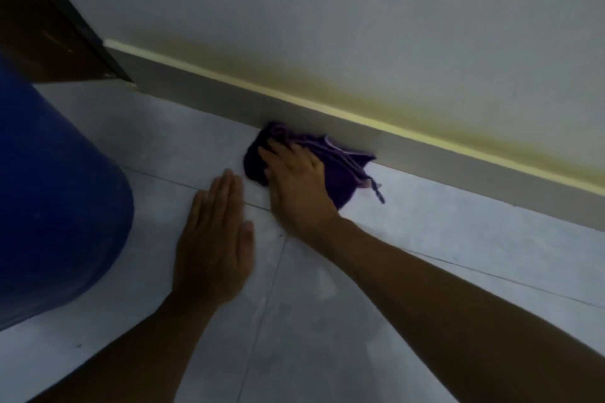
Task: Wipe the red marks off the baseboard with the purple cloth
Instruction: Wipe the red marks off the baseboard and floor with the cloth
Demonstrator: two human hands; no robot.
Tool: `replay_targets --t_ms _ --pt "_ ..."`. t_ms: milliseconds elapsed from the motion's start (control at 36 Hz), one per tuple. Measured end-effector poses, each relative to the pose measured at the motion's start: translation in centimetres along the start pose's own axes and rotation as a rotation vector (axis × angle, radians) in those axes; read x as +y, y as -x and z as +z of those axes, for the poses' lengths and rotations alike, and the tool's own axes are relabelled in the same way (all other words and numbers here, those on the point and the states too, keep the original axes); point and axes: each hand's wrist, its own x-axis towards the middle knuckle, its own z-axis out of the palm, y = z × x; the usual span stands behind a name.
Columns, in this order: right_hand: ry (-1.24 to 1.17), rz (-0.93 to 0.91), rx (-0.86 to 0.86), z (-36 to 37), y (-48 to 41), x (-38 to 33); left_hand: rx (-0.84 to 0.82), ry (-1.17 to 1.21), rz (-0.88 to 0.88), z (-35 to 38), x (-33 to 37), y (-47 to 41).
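Blue plastic drum [55,206] fills the nine o'clock edge, standing on the grey tiled floor [327,321]; just to its right the left hand [214,245] lies flat on a tile, fingers straight and together, holding nothing, apparently as a brace; at its one o'clock the right hand [296,181] presses flat, fingers spread, on the crumpled purple cloth [340,163], which is bunched on the floor against the foot of the grey baseboard with its pale yellow top edge [491,170]. No red marks show on the baseboard's visible stretches, left or right of the cloth; in this dim light I cannot tell whether any lie beneath it, so the wiping looks well along or nearly done. The baseboard's long axis runs from ten o'clock to four o'clock; the cloth lies roughly parallel, a loose cord trailing toward four o'clock.
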Motion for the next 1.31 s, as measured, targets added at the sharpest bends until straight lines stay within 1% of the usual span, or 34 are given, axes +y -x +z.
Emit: replay_targets --t_ms 56,111,167,194,222,278,333,389,417,444,472,528,639,722,778,833,917,972,1000,1028,1111,1167,1222,1250,1306 --pt "0.017 -0.106 -0.022 -0.7 2.9 1.3 0.002 -0.002 -0.003 0.0 -0.1 0.2" --pt "0.039 -0.207 -0.099 -1.6 8.0 3.3 -0.002 -0.015 0.019 0.0 -0.1 0.1" --pt "0.047 -0.181 -0.114 -3.0 13.7 6.3 -0.008 -0.034 0.050 0.0 -0.1 0.0" --pt "0.066 -0.121 -0.071 -4.0 15.9 8.4 -0.006 -0.036 0.058 -0.1 -0.1 -0.1" --pt "0.096 -0.020 -0.009 -5.3 17.6 10.7 -0.001 -0.037 0.063 -0.1 0.0 -0.1" --pt "0.167 0.271 0.130 -8.0 19.9 15.3 0.009 -0.038 0.071 -0.1 0.1 -0.1" --pt "0.224 0.553 0.241 -10.3 20.6 18.3 0.017 -0.036 0.073 -0.2 0.2 -0.1" --pt "0.240 0.767 0.303 -10.8 19.5 18.6 0.025 -0.041 0.077 -0.1 0.2 -0.1" --pt "0.229 0.832 0.331 -10.2 18.4 17.8 0.027 -0.043 0.081 -0.1 0.2 -0.1" --pt "0.221 0.854 0.355 -9.4 17.1 16.5 0.032 -0.044 0.084 0.0 0.2 0.0" --pt "0.217 0.834 0.366 -8.3 15.5 14.8 0.040 -0.045 0.087 0.1 0.1 0.0" --pt "0.184 0.708 0.343 -5.6 12.3 10.8 0.052 -0.046 0.089 0.2 0.0 0.0" --pt "0.065 0.358 0.241 -1.2 5.9 3.4 0.055 -0.060 0.093 0.4 0.1 0.1" --pt "0.060 0.089 0.120 0.3 1.7 -0.3 0.038 -0.062 0.078 0.5 0.1 0.1" --pt "0.066 0.005 0.051 0.4 0.3 -1.0 0.011 -0.030 0.048 0.5 0.2 0.2" --pt "0.045 -0.077 0.005 -0.2 0.8 -0.2 -0.016 0.018 0.028 0.4 0.1 0.3" --pt "-0.039 -0.300 -0.006 -1.7 5.9 2.7 -0.059 0.060 0.042 0.1 -0.3 0.3" --pt "-0.037 -0.333 -0.011 -2.6 11.1 5.3 -0.104 0.087 0.055 -0.2 -0.7 0.2" --pt "-0.020 -0.293 0.010 -3.2 13.6 6.8 -0.119 0.099 0.067 -0.5 -1.0 0.2" --pt "0.002 -0.216 0.046 -3.9 15.6 8.5 -0.131 0.102 0.081 -0.7 -1.2 0.2" --pt "0.059 0.145 0.204 -6.7 19.3 12.9 -0.122 0.050 0.082 -1.5 -1.6 0.4" --pt "0.113 0.409 0.297 -8.0 19.4 14.5 -0.100 0.021 0.000 -1.8 -1.7 1.1" --pt "0.157 0.626 0.348 -8.0 18.1 14.2 -0.097 0.027 -0.113 -1.7 -1.5 2.0" --pt "0.161 0.702 0.375 -7.5 17.2 13.4 -0.098 0.038 -0.162 -1.6 -1.4 2.4" --pt "0.156 0.771 0.422 -6.1 14.9 10.9 -0.098 0.057 -0.219 -1.3 -1.2 2.7"
